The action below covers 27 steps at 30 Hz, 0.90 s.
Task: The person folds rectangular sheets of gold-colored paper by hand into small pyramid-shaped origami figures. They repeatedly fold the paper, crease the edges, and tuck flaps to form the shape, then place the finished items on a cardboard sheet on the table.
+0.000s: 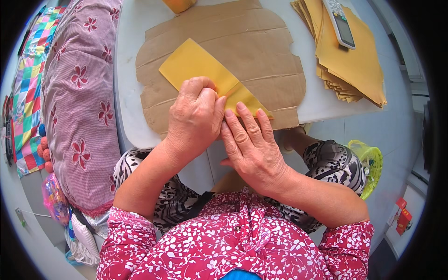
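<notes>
A folded sheet of yellow paper (200, 63) lies slantwise on a flattened piece of brown cardboard (266, 42). My left hand (196, 108) has its fingers curled in and presses on the paper's near edge, pinching it between thumb and fingers. Flat and with straight fingers, my right hand (250, 143) rests its fingertips on the paper's pointed near-right corner. Both thumbs and fingers meet close together at the paper's lower edge. What lies under the left fingers is hidden.
The cardboard sits on a white table (329, 108). At its right, a white remote control (341, 28) lies on a stack of yellow paper sheets (353, 66). A yellow paper piece (178, 4) stands at the far edge. A flowered sofa cover (82, 115) is left; a yellow-green plastic bag (372, 164) is right.
</notes>
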Tool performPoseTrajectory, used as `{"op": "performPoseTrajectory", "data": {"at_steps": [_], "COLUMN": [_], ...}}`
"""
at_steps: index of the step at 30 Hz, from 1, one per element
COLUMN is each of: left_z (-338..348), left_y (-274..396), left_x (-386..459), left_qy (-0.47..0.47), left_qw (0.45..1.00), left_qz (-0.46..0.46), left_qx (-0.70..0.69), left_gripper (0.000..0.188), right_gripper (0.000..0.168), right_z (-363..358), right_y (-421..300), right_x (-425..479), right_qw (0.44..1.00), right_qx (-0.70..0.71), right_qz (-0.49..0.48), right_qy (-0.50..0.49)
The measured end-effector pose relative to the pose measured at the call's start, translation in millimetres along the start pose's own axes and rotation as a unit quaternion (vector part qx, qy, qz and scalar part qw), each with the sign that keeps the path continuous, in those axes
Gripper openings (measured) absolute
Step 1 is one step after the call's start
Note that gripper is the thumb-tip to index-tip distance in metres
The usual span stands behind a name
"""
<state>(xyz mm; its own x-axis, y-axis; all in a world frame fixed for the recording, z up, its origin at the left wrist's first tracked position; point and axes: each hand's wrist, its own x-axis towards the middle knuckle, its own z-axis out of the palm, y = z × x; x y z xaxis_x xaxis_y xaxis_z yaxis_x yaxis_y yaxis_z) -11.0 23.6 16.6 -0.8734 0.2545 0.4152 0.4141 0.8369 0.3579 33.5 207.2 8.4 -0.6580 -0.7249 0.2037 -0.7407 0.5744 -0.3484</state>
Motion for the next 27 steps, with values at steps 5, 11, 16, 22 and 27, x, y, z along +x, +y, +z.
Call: {"op": "performPoseTrajectory", "data": {"at_steps": [5, 11, 16, 22, 27], "left_z": [0.0, 0.2, 0.1, 0.1, 4.0], "left_y": [0.8, 1.5, 1.3, 4.3, 5.9], "left_x": [0.9, 0.4, 0.4, 0.7, -2.5], "left_qy": [-0.001, -0.005, -0.007, -0.004, 0.018], "left_qw": [1.0, 1.0, 1.0, 1.0, 0.999], "left_qz": [-0.003, -0.006, -0.007, -0.005, 0.004], "left_qx": [0.005, 0.012, 0.015, 0.02, 0.039], "left_gripper": [0.011, 0.011, 0.011, 0.012, 0.021], "right_gripper": [0.081, 0.076, 0.065, 0.052, 0.047], "right_z": [-0.4, -0.1, -1.6, -2.5, -1.8], "right_y": [0.8, 2.0, 2.1, 1.7, 3.2], "right_x": [0.4, 1.3, 2.6, 3.3, 4.4], "right_qw": [1.0, 1.0, 1.0, 0.998, 0.997], "right_qx": [0.007, -0.002, -0.007, -0.036, -0.053], "right_qz": [0.001, -0.002, -0.007, -0.014, -0.019], "right_qy": [0.002, 0.013, 0.027, 0.043, 0.055]}}
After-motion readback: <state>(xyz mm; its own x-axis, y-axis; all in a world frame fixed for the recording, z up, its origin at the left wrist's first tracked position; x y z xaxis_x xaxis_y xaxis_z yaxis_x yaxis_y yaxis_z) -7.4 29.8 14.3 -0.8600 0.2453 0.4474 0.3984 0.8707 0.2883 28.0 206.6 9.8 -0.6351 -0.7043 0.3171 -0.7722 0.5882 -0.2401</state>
